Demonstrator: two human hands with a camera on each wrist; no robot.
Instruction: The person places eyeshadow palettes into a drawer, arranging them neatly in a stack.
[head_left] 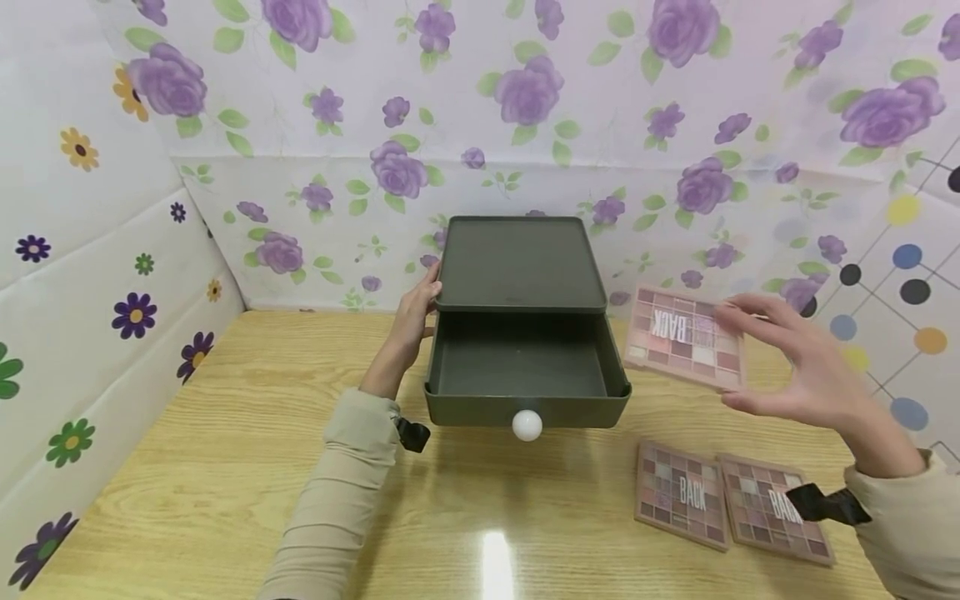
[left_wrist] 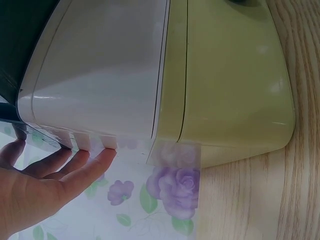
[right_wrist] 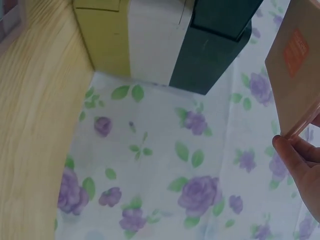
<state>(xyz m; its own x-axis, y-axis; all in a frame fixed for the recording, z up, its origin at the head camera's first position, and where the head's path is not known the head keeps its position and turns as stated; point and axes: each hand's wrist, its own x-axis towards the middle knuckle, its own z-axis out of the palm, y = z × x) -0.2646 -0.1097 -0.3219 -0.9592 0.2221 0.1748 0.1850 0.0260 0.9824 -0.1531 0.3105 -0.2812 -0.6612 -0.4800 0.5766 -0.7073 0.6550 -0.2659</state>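
A drawer cabinet with a dark green top (head_left: 521,262) stands against the back wall, its top drawer (head_left: 517,367) pulled out and showing a bare floor. The drawer front carries a round white knob (head_left: 527,426). My left hand (head_left: 408,321) rests on the cabinet's left side; in the left wrist view its extended fingertips touch the white section (left_wrist: 100,65). To the right of the drawer, my right hand (head_left: 813,371) holds up a pink eyeshadow palette (head_left: 671,340) between thumb and fingers at one edge. An orange label (right_wrist: 296,54) marks its underside in the right wrist view.
Two more eyeshadow palettes, one on the left (head_left: 681,496) and one on the right (head_left: 772,510), lie side by side at the table's front right. Below the cabinet's white section is a yellow one (left_wrist: 230,75). Flowered cloth (head_left: 465,108) covers the wall behind the wooden table (head_left: 247,417).
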